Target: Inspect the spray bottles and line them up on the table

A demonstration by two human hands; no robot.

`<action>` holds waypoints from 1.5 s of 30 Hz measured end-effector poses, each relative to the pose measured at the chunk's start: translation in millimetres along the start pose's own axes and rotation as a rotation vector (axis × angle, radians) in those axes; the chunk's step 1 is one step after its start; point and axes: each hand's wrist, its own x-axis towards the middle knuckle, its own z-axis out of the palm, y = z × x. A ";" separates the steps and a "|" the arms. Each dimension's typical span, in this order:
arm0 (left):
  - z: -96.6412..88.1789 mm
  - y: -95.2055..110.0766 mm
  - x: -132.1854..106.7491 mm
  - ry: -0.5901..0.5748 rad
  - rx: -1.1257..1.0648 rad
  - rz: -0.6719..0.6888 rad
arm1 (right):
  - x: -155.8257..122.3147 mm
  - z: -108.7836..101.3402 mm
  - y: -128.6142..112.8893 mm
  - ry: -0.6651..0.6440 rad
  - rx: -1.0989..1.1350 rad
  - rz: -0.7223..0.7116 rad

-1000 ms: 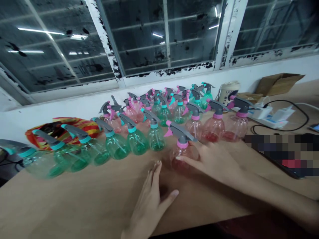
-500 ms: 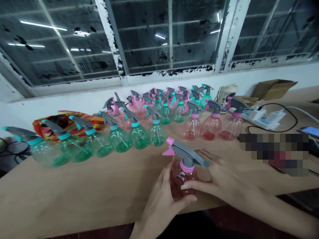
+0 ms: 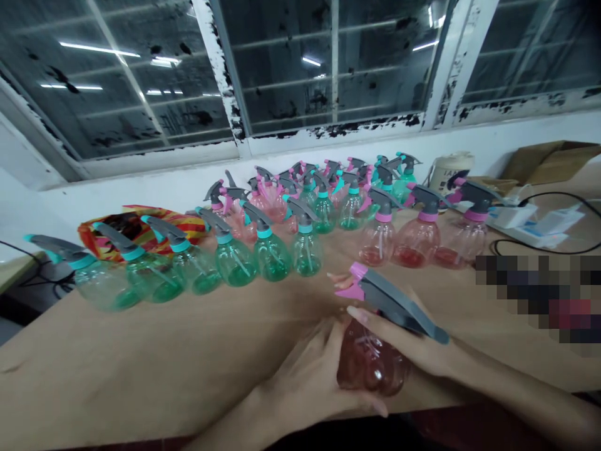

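Note:
A pink spray bottle (image 3: 370, 363) with a grey trigger head and pink nozzle is near the table's front edge, tilted. My left hand (image 3: 310, 382) cups the bottle's round body from the left and below. My right hand (image 3: 413, 344) grips the neck just under the grey head, fingers wrapped round it. Behind stand a row of green spray bottles (image 3: 267, 254) with teal collars and a row of pink spray bottles (image 3: 416, 238), with more bottles bunched at the wall.
The wooden table (image 3: 141, 363) runs under a window wall. A red and yellow striped bag (image 3: 117, 225) lies at the back left. A white power strip (image 3: 535, 222) with black cables, a white tub (image 3: 451, 172) and a cardboard box (image 3: 549, 160) sit at the right.
The pink bottle came out of the row toward the front edge. My left hand went from flat on the table to cupping it; both hands now hold it, tilted.

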 end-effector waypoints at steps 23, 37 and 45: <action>-19.3 -78.0 18.2 -0.063 0.462 0.074 | 49.0 -2.9 54.8 0.098 -0.012 0.089; -22.1 -78.8 16.7 -0.084 0.434 0.068 | 71.5 1.4 47.4 -0.006 0.040 0.052; -19.2 -79.1 12.7 -0.086 0.477 0.034 | 67.7 1.5 51.5 -0.023 0.040 0.064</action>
